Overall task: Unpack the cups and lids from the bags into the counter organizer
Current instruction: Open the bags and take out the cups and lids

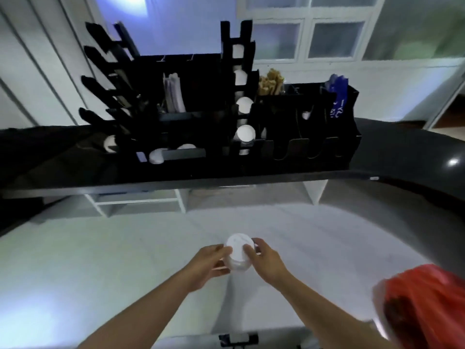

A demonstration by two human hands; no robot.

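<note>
A short stack of white lids [237, 250] hangs in front of me, below the counter's edge. My left hand [210, 261] grips its left side and my right hand [264, 259] grips its right side, fingers curled round the rim. The black counter organizer [276, 147] stands on the dark counter [402, 152] above. White lids [245, 133] fill its tall middle column, and more white lids [157, 156] lie in its lower left slots. A red plastic bag [425, 306] sits at the lower right.
Wooden stirrers [270, 81], white wrapped straws [173, 94] and blue packets [338, 96] stand in the organizer's compartments. The U-shaped slots [299, 147] on the right front look empty. White shelving shows under the counter, and windows are behind.
</note>
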